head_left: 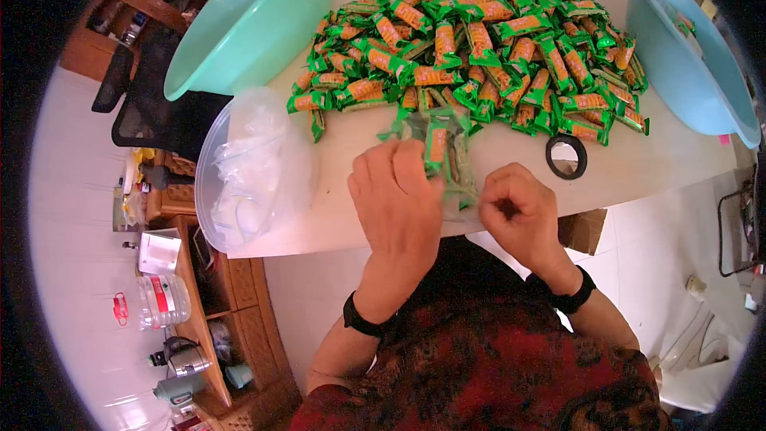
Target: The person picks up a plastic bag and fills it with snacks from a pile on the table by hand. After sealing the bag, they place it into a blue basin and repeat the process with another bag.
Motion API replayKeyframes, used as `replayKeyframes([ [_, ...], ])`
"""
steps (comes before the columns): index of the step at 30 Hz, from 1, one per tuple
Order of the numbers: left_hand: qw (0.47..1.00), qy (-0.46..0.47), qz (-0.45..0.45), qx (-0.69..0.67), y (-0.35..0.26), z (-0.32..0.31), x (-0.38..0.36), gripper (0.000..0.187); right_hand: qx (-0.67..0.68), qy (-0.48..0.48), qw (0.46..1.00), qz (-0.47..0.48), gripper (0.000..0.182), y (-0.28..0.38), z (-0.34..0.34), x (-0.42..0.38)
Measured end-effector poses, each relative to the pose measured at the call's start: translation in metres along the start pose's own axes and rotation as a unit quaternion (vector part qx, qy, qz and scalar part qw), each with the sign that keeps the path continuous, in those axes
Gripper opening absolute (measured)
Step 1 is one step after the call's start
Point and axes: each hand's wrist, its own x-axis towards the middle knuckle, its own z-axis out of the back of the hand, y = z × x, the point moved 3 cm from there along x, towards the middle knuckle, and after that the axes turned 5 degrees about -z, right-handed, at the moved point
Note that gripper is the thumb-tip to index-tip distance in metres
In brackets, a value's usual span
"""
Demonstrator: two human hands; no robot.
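Note:
A clear plastic bag point(456, 161) with several green-and-orange snack packets inside lies at the table's near edge. My left hand point(399, 195) is closed on the bag's left side, its fingers curled over the plastic. On the other side, my right hand point(519, 207) is pinched at the bag's lower right edge, where the plastic looks pulled. Just beyond the bag spreads a large pile of the same snack packets point(479, 36). A black ring point(566, 157), like a roll of tape, lies to the right of my right hand.
A clear round tub point(209, 183) with thin plastic bags stands on the left. Behind it is a tilted green basin point(239, 32); a blue basin point(686, 72) sits at the far right. A wooden shelf point(199, 319) with bottles is at the left, and a cardboard box point(584, 230) stands below the table.

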Motion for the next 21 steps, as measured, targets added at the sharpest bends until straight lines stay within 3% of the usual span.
replayKeyframes([
  [4,0.998,0.068,0.010,-0.014,0.008,0.003,0.017,0.048,-0.008,0.010,1.000,0.009,0.014,0.001,0.001,-0.001],
  [6,0.966,0.198,-0.040,-0.164,0.008,0.017,0.027,0.050,-0.012,0.011,1.000,0.007,0.014,0.000,0.000,0.001],
  [7,0.965,0.200,-0.043,-0.164,0.014,0.019,0.032,0.050,-0.011,0.010,1.000,0.014,0.014,0.000,0.000,0.000],
  [10,0.952,0.169,-0.113,-0.227,0.021,0.007,0.059,0.050,-0.012,0.009,1.000,0.020,0.014,-0.001,0.000,-0.001],
  [12,0.988,0.143,-0.049,-0.032,0.032,-0.021,0.075,0.043,-0.014,0.012,1.000,0.020,0.015,0.000,0.000,-0.001],
  [16,0.988,0.149,-0.030,0.008,0.053,-0.057,0.079,0.023,-0.024,0.002,0.999,0.043,0.015,0.001,-0.001,0.001],
  [19,0.995,0.005,-0.097,-0.012,0.061,-0.042,0.077,0.021,-0.014,-0.007,0.999,0.040,0.016,0.001,-0.001,0.000],
  [21,0.995,-0.008,-0.088,-0.048,0.064,-0.022,0.068,0.019,-0.006,-0.010,0.999,0.042,0.016,0.000,-0.001,0.001],
])
